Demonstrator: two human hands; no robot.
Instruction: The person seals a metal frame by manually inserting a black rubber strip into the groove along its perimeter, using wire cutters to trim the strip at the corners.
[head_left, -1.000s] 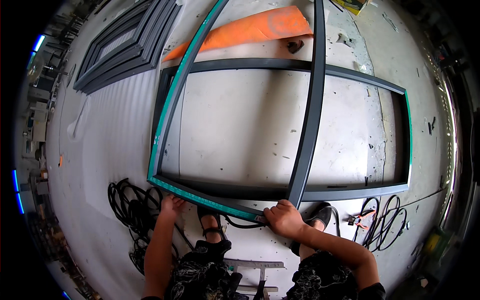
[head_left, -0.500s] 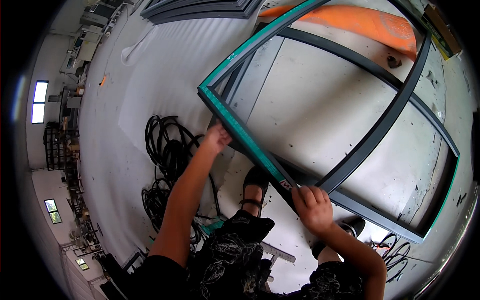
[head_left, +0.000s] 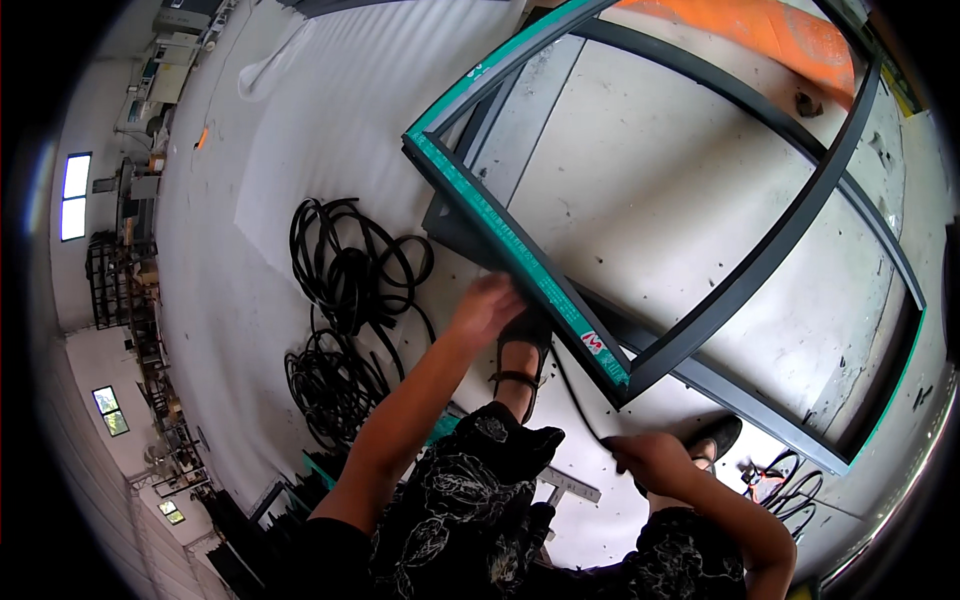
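A dark grey metal window frame point(head_left: 745, 287), with green film along one side, stands tilted in front of me. My left hand point(head_left: 488, 306) is at the outer edge of its near filmed side. That hand is slightly blurred and its fingertips are lost against the dark edge. Lower right, below the frame's near corner, my right hand point(head_left: 655, 462) is closed on a thin black rubber strip point(head_left: 573, 392). The strip runs up from my fingers toward the underside of the frame, where its other end is hidden.
Coils of black strip point(head_left: 350, 275) lie on the floor at the left, with a smaller black coil point(head_left: 797, 505) at the right. My shoes stand under the frame's near side. A metal square point(head_left: 570, 485) lies between my legs. An orange sheet point(head_left: 750, 35) lies beyond the frame.
My right hand has left the frame's near corner and moved down, now with the black strip in it. My left hand has slid along the filmed side toward that corner.
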